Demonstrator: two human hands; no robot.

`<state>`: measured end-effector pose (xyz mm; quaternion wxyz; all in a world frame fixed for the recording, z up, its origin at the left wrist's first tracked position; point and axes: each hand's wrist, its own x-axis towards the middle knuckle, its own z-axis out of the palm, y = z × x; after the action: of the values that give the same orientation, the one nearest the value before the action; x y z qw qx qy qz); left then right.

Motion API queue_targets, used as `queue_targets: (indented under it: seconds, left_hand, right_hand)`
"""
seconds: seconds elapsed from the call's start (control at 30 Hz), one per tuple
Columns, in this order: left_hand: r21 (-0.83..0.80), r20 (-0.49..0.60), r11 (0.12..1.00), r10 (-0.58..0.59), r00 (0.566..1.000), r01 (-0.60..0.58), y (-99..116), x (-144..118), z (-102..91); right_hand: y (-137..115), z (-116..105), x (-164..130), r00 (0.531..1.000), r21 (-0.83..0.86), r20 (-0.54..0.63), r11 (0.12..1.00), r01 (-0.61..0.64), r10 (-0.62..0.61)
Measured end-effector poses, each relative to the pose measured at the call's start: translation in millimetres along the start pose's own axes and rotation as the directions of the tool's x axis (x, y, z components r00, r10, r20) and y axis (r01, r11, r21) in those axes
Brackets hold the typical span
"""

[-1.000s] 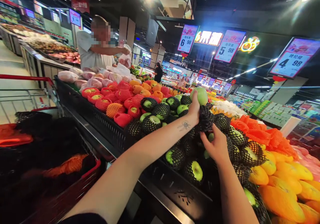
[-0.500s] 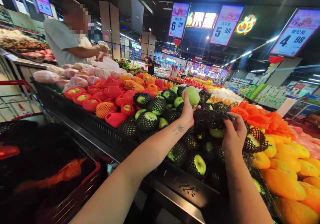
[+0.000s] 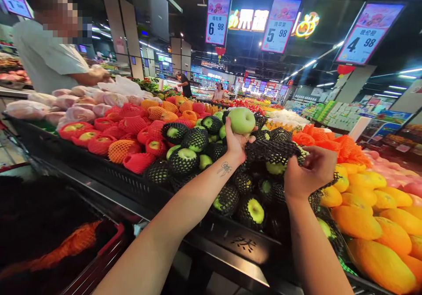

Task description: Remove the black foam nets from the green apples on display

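- The left hand [image 3: 234,142] holds one bare green apple [image 3: 241,120] up above the display, fingers cupped under it.
- The right hand [image 3: 308,172] pinches the far end of one black foam net [image 3: 273,151], which stretches sideways between the two hands, its long axis roughly level.
- The net's open end lies just below and to the right of the apple, touching the left hand's fingers; the left hand is nearer the fruit.
- Below, netted green apples [image 3: 252,210] fill the black crate [image 3: 231,242], too many to count; red-netted fruit [image 3: 138,161] lies left, orange fruit [image 3: 358,222] right.
- Another person [image 3: 49,57] stands beyond the display.
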<state>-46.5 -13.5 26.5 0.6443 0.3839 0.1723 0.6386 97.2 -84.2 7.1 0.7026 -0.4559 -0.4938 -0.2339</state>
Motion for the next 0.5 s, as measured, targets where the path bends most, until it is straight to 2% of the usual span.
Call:
queue_targets:
  seconds: [0.07, 0.17, 0.23, 0.3, 0.43, 0.5]
  left_hand:
    - [-0.102, 0.027, 0.994, 0.035, 0.999, -0.032, -4, -3, 2.2]
    - [-0.094, 0.100, 0.994, 0.066, 0.993, -0.056, -13, -4, 4.8]
    - [-0.036, 0.126, 0.998, 0.064, 0.990, -0.060, -21, -3, 5.3]
    - [0.042, 0.106, 0.999, 0.031, 0.994, -0.036, -29, 0, 4.8]
    - [0.171, 0.040, 0.978, -0.124, 0.991, 0.116, -42, 2, 3.6]
    - [0.181, 0.034, 0.973, -0.148, 0.988, 0.139, -45, 2, 3.8]
  right_hand:
    - [3, 2, 4, 0.979, 0.163, -0.061, 0.970, -0.182, 0.194]
    - [5, 3, 6, 0.933, 0.361, 0.031, 0.867, -0.344, 0.357]
    - [4, 4, 4, 0.923, 0.419, 0.086, 0.827, -0.375, 0.375]
    - [2, 3, 1, 0.900, 0.467, 0.176, 0.771, -0.433, 0.399]
    - [-4, 3, 1, 0.755, 0.546, 0.507, 0.523, -0.654, 0.415]
    - [-6, 1, 4, 0.696, 0.570, 0.611, 0.401, -0.717, 0.376]
